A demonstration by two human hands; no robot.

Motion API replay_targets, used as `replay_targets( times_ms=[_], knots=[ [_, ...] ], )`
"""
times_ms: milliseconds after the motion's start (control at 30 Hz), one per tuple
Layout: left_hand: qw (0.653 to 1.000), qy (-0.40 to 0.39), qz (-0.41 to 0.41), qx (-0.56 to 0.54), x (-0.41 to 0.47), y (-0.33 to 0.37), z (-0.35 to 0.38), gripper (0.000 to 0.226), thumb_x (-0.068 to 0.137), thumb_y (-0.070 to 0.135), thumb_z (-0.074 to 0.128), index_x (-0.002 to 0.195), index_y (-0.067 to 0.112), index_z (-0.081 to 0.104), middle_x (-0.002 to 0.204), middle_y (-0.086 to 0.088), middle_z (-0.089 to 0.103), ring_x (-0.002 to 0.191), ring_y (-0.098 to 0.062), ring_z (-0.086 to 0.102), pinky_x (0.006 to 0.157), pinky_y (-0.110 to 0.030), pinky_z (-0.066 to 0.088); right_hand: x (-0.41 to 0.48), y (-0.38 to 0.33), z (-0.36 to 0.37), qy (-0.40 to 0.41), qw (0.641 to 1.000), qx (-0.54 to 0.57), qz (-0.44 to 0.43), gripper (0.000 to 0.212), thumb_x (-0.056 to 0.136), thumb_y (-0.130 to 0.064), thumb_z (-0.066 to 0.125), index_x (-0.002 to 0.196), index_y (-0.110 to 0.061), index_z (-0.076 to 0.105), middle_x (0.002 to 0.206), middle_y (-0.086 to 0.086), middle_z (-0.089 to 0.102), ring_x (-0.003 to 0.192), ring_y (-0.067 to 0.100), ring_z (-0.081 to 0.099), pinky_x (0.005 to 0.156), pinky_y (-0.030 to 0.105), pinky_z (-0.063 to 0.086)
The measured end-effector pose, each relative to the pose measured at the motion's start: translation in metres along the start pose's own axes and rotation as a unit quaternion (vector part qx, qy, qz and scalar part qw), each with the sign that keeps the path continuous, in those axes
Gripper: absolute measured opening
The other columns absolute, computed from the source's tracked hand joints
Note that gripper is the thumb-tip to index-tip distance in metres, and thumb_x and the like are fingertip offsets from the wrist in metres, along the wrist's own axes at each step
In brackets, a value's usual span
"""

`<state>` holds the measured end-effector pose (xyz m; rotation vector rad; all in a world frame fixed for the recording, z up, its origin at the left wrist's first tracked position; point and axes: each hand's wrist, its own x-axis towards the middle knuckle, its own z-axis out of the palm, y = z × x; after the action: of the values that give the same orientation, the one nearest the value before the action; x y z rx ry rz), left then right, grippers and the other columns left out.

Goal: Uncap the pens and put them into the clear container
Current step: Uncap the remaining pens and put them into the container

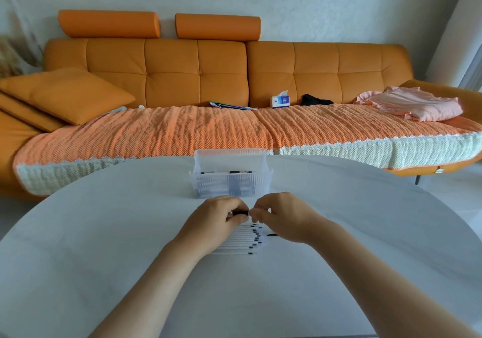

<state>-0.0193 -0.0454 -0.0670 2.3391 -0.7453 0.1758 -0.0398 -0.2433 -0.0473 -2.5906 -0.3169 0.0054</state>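
Both forearms are reaching forward; the left hand (217,217) and right hand (283,216) are meeting, fingers curled and pinching.

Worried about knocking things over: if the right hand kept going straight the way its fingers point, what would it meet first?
Probably the left hand: the right hand points leftward at it, both pinching one pen.

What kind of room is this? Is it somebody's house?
Most likely a living room in a home. A long orange sofa with a cushion stands behind the white table, and a tissue box and folded pink clothes lie on the sofa, as they would in a house.
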Motion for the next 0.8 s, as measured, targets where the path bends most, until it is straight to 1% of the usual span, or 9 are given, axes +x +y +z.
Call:
replay_targets(
  times_ms=[33,100,200,333,467,567,633,733,800],
  knots=[
    [1.0,-0.004,0.0,0.0,0.0,0.001,0.0,0.003,0.09,0.032,0.065,0.091,0.032,0.068,0.088,0.02,0.064,0.086,0.0,0.059,0.079,-0.031,0.051,0.0,0.001,0.0,-0.008,1.0,-0.004,0.001,0.028,0.095,-0.051,0.052,0.089,-0.031,0.071,0.09,-0.009,0.07,0.073,0.003,0.061,0.07,0.028,0.051],
    [1.0,-0.005,0.002,0.002,0.0,0.002,0.0,0.004,0.09,0.033,0.065,0.092,0.033,0.068,0.089,0.021,0.065,0.086,0.0,0.059,0.078,-0.03,0.052,-0.002,0.001,-0.002,-0.004,1.0,-0.009,-0.009,0.024,0.09,-0.055,0.057,0.093,-0.034,0.07,0.092,-0.015,0.069,0.076,0.0,0.06,0.071,0.024,0.05],
    [1.0,-0.004,-0.006,0.0,0.001,0.004,-0.001,0.004,0.09,0.031,0.065,0.092,0.033,0.068,0.089,0.02,0.065,0.087,0.0,0.059,0.079,-0.03,0.051,-0.003,0.001,-0.006,0.022,1.0,-0.008,-0.016,0.012,0.088,-0.046,0.066,0.088,-0.034,0.067,0.087,-0.02,0.066,0.068,-0.004,0.056,0.066,0.021,0.044],
    [1.0,-0.006,0.007,-0.013,0.003,0.005,0.0,0.005,0.088,0.028,0.067,0.089,0.033,0.068,0.088,0.02,0.064,0.087,0.0,0.06,0.08,-0.031,0.051,-0.004,0.003,-0.005,-0.001,1.0,0.015,0.01,0.024,0.094,-0.046,0.055,0.077,-0.035,0.069,0.084,-0.011,0.068,0.062,0.002,0.055,0.063,0.024,0.044],
    [1.0,-0.008,0.011,-0.019,0.005,0.008,0.002,0.006,0.088,0.027,0.068,0.092,0.03,0.07,0.089,0.018,0.065,0.087,0.001,0.06,0.081,-0.027,0.05,-0.008,0.003,-0.008,0.014,1.0,0.003,-0.02,0.014,0.091,-0.045,0.061,0.091,-0.033,0.069,0.091,-0.017,0.067,0.069,-0.002,0.056,0.066,0.02,0.042],
    [1.0,-0.004,0.018,-0.02,0.005,0.01,0.004,0.007,0.088,0.024,0.069,0.093,0.028,0.071,0.089,0.018,0.065,0.088,0.001,0.06,0.081,-0.025,0.05,-0.007,0.004,-0.01,0.022,1.0,0.018,-0.009,0.012,0.092,-0.037,0.062,0.087,-0.03,0.071,0.085,-0.016,0.065,0.068,-0.001,0.055,0.063,0.019,0.04],
    [0.999,0.002,0.03,-0.015,0.005,0.011,0.005,0.008,0.087,0.022,0.07,0.093,0.027,0.072,0.088,0.019,0.065,0.087,0.001,0.06,0.079,-0.025,0.051,-0.007,0.006,-0.011,0.006,0.999,0.035,0.01,0.017,0.093,-0.034,0.06,0.082,-0.03,0.072,0.079,-0.012,0.064,0.059,0.002,0.052,0.057,0.02,0.038],
    [0.999,0.015,0.049,-0.003,0.006,0.013,0.007,0.008,0.086,0.02,0.071,0.092,0.025,0.073,0.086,0.018,0.065,0.085,0.001,0.06,0.076,-0.022,0.049,-0.007,0.008,-0.011,-0.016,0.998,0.063,0.025,0.019,0.094,-0.033,0.058,0.082,-0.028,0.072,0.081,0.002,0.067,0.056,0.011,0.051,0.056,0.027,0.043],
    [0.998,0.024,0.048,0.008,0.007,0.014,0.007,0.005,0.087,0.022,0.07,0.09,0.025,0.071,0.083,0.018,0.063,0.082,0.0,0.058,0.073,-0.022,0.048,-0.008,0.009,-0.013,-0.012,0.997,0.065,0.033,0.02,0.093,-0.041,0.058,0.09,-0.029,0.074,0.089,-0.002,0.07,0.067,0.012,0.06,0.063,0.029,0.049]
  ],
)
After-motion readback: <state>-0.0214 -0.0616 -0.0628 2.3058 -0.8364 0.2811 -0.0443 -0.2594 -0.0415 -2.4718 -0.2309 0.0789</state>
